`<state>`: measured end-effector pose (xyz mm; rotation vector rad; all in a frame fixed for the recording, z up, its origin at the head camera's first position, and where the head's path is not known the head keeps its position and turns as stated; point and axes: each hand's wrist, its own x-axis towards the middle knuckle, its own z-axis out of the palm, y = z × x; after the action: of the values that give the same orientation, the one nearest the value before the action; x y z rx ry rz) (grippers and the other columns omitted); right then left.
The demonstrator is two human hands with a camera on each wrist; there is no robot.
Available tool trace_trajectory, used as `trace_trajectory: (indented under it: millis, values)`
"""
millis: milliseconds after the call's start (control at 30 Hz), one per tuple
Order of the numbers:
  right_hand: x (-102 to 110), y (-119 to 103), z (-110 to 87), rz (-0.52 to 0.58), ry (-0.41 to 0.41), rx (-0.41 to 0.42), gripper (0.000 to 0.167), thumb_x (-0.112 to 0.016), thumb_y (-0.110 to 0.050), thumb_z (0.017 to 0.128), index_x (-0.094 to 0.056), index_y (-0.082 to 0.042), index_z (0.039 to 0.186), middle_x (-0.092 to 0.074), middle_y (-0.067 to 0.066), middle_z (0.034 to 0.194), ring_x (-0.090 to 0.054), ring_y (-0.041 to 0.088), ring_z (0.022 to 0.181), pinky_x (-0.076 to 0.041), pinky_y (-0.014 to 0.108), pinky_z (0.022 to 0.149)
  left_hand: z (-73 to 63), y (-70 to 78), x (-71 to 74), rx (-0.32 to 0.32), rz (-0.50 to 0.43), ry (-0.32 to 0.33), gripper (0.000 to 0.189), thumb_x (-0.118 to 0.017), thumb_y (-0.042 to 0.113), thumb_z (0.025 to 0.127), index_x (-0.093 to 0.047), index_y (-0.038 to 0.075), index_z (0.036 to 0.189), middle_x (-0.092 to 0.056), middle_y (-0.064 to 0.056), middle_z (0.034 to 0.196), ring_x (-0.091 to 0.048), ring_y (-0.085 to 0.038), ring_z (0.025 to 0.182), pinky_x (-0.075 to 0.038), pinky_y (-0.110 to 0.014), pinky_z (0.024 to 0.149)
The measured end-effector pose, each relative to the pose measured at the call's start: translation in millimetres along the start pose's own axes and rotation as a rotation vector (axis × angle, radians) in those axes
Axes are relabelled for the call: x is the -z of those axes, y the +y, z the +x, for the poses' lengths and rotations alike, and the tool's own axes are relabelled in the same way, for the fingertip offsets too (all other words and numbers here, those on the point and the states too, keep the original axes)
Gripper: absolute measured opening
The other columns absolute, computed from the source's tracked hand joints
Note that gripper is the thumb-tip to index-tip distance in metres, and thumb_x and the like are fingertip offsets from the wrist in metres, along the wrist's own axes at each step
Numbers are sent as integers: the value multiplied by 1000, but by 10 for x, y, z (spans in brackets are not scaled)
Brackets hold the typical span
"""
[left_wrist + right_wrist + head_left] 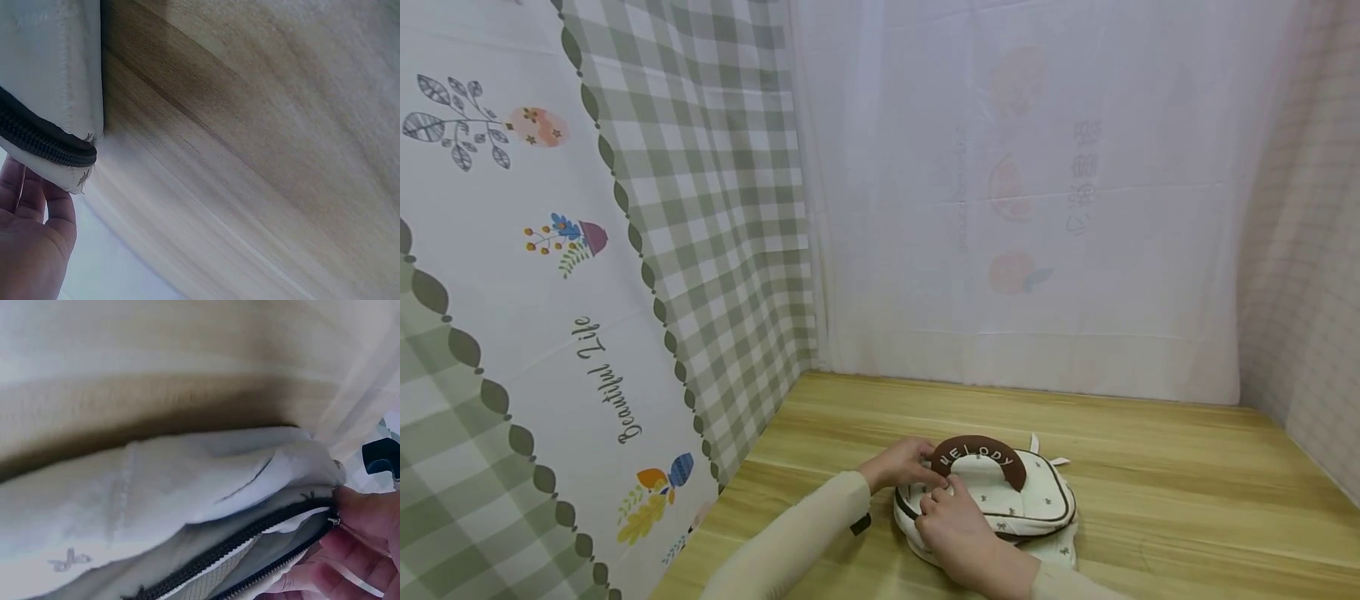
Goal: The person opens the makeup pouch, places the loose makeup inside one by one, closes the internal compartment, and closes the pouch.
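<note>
A small white fabric bag (pixel 1037 500) with dark piping and a tiny bow print lies on the wooden table. On its top is a brown arch (pixel 977 444) lettered "MELODY". My left hand (pixel 904 465) grips the bag's far left side; in the left wrist view its fingers (pixel 59 203) bend against the edge below a black zipper (pixel 47 140). At the near left, my right hand (pixel 958 533) pinches the zipper pull (pixel 334 519) between thumb and fingers. The zipper's toothed edges (pixel 231 544) are parted in the right wrist view, with pale lining between them.
The wooden table (pixel 1187 483) reaches back to a white curtain (pixel 1022 250). A green checked and printed cloth (pixel 700 167) hangs at the left. Under the left sleeve (pixel 797 533) shows a small black piece (pixel 861 524). Pale ribbon ends (pixel 1045 454) stick out behind the bag.
</note>
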<state>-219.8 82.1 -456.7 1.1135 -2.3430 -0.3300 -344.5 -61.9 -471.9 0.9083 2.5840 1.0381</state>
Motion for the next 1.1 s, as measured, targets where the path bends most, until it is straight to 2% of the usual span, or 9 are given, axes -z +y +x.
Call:
trace_trajectory:
  millis: [233,333,500,667,800,967,1100]
  values:
    - [-26,33,48,-91,14,67,14,-74,-27,78,-65,-20,71,-55,-3,68,-51,16,65,-36,37,73,-5,0,-5,3,-7,6,13,-81,18,84,-76,13,95,-60,13,90,-54,-3,81,-45,-21,74]
    - [-40,45,44,-94,28,89,12,-74,-26,78,-66,-22,71,-54,-3,68,-50,15,64,-37,37,73,-6,-7,-5,1,-7,1,13,-80,19,85,-75,14,96,-61,12,91,-54,-3,81,-45,-22,73]
    - [-54,60,25,-86,64,136,11,-73,-25,82,-67,-22,73,-52,-3,73,-51,16,67,-43,39,79,-10,-13,-5,5,1,-9,13,-79,20,87,-76,15,98,-61,12,96,-56,-3,85,-46,-23,75]
    - [-80,58,-11,-97,88,128,16,-69,-28,83,-61,-20,71,-50,-2,71,-51,16,67,-43,37,79,-7,-11,-6,6,-7,-9,14,-79,21,86,-76,16,98,-61,13,94,-56,-4,84,-46,-23,75]
    - [-91,34,-34,-102,65,67,20,-71,-32,82,-60,-19,70,-51,-1,70,-52,17,68,-40,35,72,7,-16,-10,2,-7,-7,13,-81,20,84,-77,15,95,-61,13,91,-55,-3,83,-45,-22,75]
    - [-41,-16,-37,-71,-49,-123,33,-72,-45,83,-62,-17,68,-50,0,69,-50,18,67,-33,35,64,21,-19,-18,-1,2,3,13,-83,19,81,-77,14,92,-62,14,90,-56,-2,85,-45,-22,79]
    - [14,-45,-33,-10,-112,-253,37,-73,-46,81,-63,-15,64,-52,2,69,-49,19,65,-34,37,63,23,-12,-21,9,3,12,15,-84,19,80,-78,14,93,-63,14,92,-56,-2,88,-45,-22,82]
